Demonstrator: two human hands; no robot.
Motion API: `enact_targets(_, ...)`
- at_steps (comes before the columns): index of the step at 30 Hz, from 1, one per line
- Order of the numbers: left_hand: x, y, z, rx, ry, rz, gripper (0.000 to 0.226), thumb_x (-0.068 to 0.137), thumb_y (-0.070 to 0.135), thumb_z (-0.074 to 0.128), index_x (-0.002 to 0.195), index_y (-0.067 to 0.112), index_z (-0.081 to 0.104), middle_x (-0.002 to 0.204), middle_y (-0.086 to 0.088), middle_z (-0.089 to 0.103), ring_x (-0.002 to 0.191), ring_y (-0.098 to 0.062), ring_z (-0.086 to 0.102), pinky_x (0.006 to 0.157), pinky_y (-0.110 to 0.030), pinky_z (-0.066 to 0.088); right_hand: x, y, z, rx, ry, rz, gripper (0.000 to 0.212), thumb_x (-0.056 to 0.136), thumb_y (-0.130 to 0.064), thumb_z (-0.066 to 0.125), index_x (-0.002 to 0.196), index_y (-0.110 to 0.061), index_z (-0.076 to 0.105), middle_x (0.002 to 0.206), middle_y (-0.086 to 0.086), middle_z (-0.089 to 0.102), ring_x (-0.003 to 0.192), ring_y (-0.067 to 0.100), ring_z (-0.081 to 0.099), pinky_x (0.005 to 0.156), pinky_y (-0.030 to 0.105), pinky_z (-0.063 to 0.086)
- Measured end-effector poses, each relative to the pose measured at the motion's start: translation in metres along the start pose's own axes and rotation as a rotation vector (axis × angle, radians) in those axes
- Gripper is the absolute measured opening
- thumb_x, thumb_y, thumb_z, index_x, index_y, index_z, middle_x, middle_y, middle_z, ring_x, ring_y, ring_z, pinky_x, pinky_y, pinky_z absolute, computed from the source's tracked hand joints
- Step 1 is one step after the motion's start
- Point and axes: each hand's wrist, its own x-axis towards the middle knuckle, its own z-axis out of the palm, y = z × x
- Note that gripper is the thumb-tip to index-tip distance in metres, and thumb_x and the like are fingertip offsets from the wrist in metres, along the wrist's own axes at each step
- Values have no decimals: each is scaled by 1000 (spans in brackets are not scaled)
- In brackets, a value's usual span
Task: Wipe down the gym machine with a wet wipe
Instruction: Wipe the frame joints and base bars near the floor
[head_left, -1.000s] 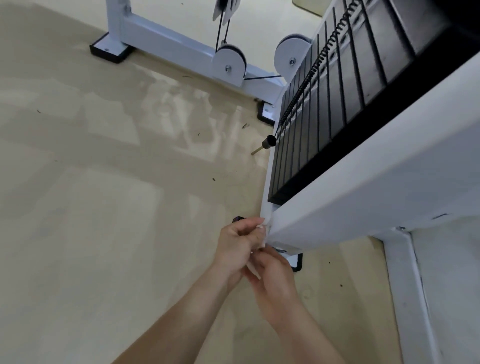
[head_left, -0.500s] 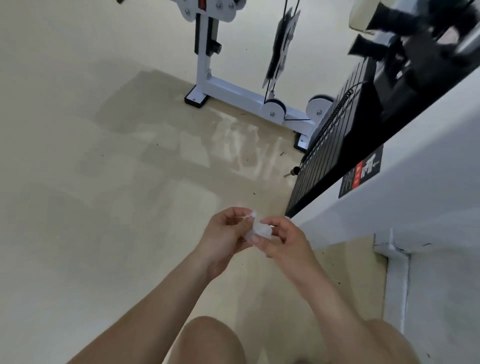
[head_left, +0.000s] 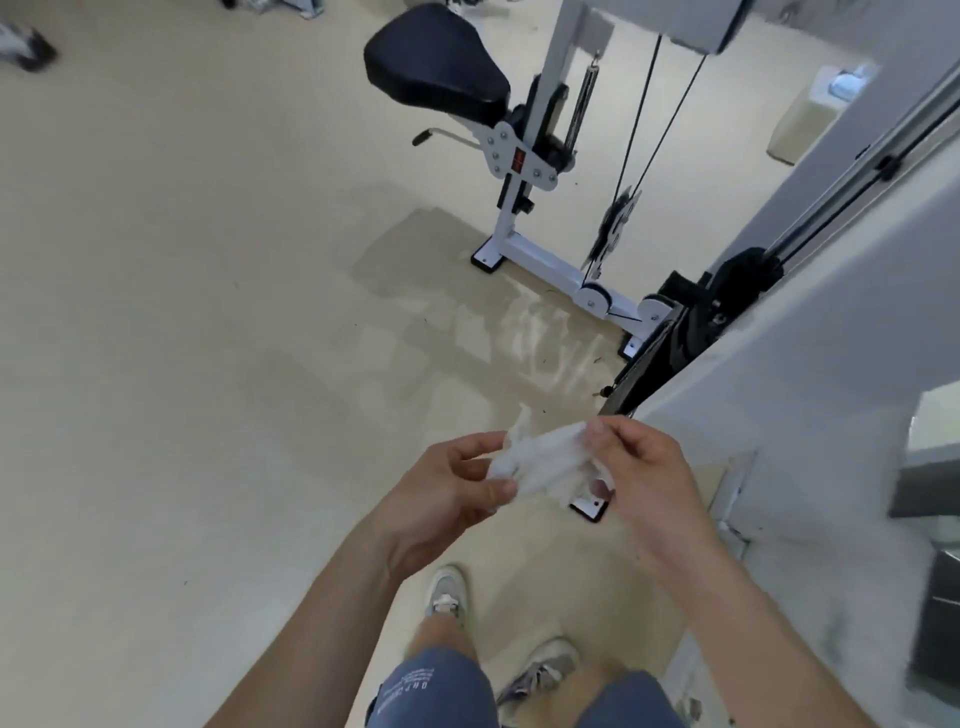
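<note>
Open floor (head_left: 182, 338) left; machine frame (head_left: 831, 389) right

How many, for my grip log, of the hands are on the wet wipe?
2. The left hand holds the wet wipe at its left end; the right hand pinches its right end. Neither is hidden.

You're standing on a pale beige floor (head_left: 156, 364), with a darker patch (head_left: 415, 291) streaked with shine out ahead of you (might be damp, can't tell). Your grey sneakers (head_left: 448, 597) and blue denim shorts (head_left: 431, 691) show at the bottom. Top right there's a beige box (head_left: 802, 122), pretty blurry.
</note>
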Motion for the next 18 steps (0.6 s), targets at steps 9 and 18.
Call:
enact_targets(9,-85,66,61,-270,295,197,16,92,15,64,105,7,68,103,-15,70,92,-26,66,76,-38,54,-58,-125,25,-124,-262,-104,37,93,-44,59,78,-10,60,69,11,56,66,17,53,63,34,43)
enact_targets(18,-126,154,-32,-609,553,440,16,96,14,55,102,9,69,86,1,74,72,-8,69,60,-21,56,-29,-196,119,-100,-296,-13,21,94,-19,63,76,-18,73,75,1,69,69,15,59,62,30,44)
